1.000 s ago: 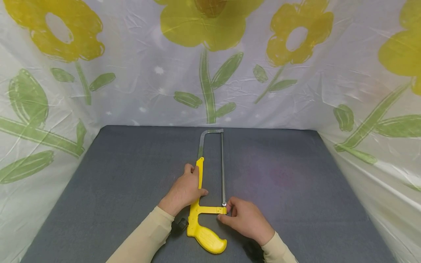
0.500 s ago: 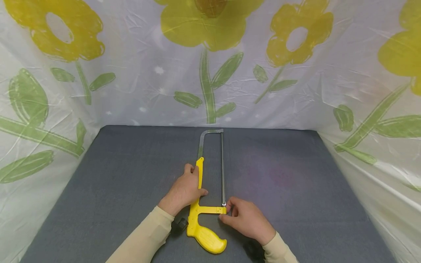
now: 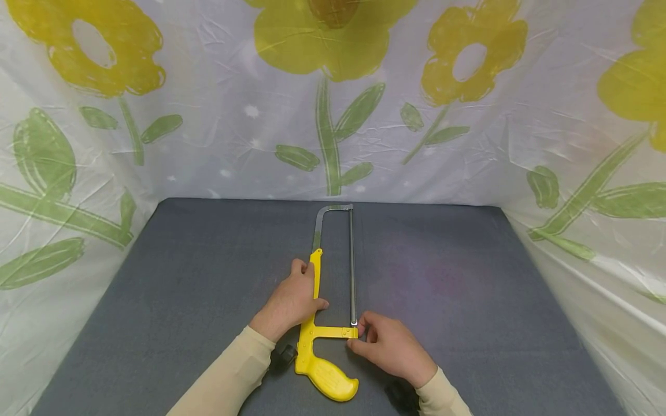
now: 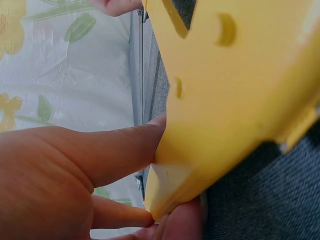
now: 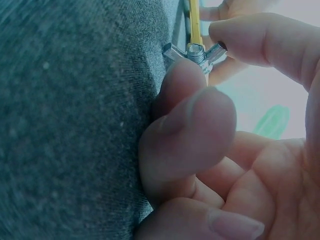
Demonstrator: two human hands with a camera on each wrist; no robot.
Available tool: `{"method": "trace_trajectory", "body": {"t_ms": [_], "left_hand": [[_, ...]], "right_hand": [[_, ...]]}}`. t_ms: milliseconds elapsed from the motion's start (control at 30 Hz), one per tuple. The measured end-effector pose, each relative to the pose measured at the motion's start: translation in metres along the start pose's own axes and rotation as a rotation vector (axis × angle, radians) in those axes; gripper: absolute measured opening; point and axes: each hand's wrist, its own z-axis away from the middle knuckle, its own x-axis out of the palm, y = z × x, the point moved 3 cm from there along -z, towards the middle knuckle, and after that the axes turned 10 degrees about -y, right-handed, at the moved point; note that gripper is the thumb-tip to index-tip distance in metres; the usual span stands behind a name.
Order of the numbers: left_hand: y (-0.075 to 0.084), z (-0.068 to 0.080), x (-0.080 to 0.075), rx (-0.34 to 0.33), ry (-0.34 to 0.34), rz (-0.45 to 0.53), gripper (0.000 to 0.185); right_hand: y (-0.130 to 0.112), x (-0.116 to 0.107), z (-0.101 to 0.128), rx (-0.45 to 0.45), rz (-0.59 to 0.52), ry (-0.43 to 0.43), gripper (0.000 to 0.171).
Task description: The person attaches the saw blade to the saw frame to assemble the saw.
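Observation:
A hacksaw (image 3: pixel 332 378) with a yellow handle and a silver front bow lies on the dark grey cloth, its bow pointing away from me. Its blade (image 3: pixel 352 266) runs along the right side. My left hand (image 3: pixel 291 297) grips the yellow frame above the handle; the left wrist view shows thumb and fingers on either side of the yellow metal (image 4: pixel 215 100). At the near end of the blade, my right hand (image 3: pixel 390 346) has its thumb and forefinger at a metal wing nut (image 5: pixel 196 52). The right thumb touches one wing, and the curled fingers sit by the other.
Dark grey cloth (image 3: pixel 208 248) covers the table on both sides of the saw. A white curtain (image 3: pixel 218 115) printed with yellow flowers hangs behind the table and along its sides. A black wrist device (image 3: pixel 283 355) sits by the left cuff.
The right thumb has shifted very slightly to the right at the wing nut. The left hand and the hacksaw stay in place.

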Motion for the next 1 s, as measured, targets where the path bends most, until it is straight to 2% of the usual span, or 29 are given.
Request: {"method": "trace_trajectory", "body": {"t_ms": [1000], "left_hand": [[-0.0016, -0.0012, 0.0011, 0.004, -0.008, 0.005, 0.099]], "right_hand": [[0.0016, -0.0002, 0.0012, -0.048, -0.019, -0.021, 0.017]]}}
